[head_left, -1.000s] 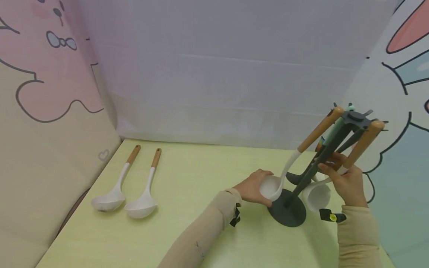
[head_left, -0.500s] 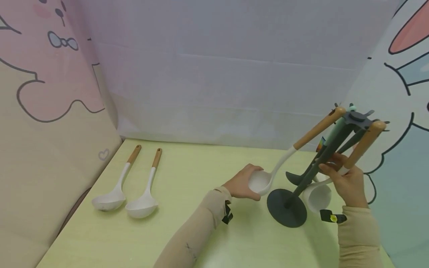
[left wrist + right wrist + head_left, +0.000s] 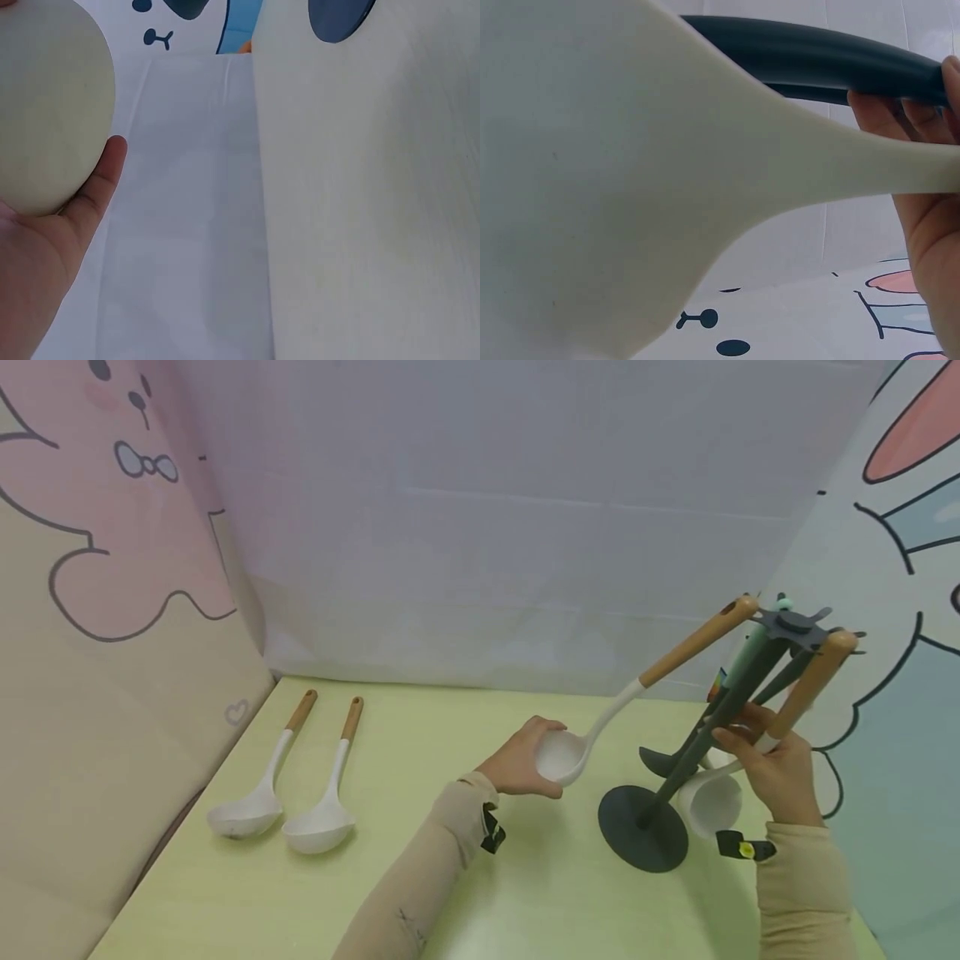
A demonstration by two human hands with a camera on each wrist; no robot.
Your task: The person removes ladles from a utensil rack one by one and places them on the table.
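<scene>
My left hand (image 3: 517, 758) grips the bowl of a white ladle (image 3: 617, 703) with a wooden handle. The ladle slants up to the right, its handle end right at a hook of the dark utensil stand (image 3: 633, 843). In the left wrist view, the pale underside of the ladle bowl (image 3: 52, 105) rests against the fingers. My right hand (image 3: 783, 777) holds the stand's pole. Another white ladle (image 3: 813, 681) hangs in front of that hand; its bowl fills much of the right wrist view, and the dark pole (image 3: 817, 56) passes behind it.
Two more white ladles (image 3: 251, 810) (image 3: 322, 827) with wooden handles lie on the left of the pale table (image 3: 420, 860). A dark utensil (image 3: 660, 760) and a green-handled one (image 3: 750, 647) hang on the stand. A pale wall sheet (image 3: 487, 568) rises behind the table.
My left hand has moved left, swinging the ladle's bowl away from the stand's base. The handle end stays near the hook. My right hand keeps its place on the pole.
</scene>
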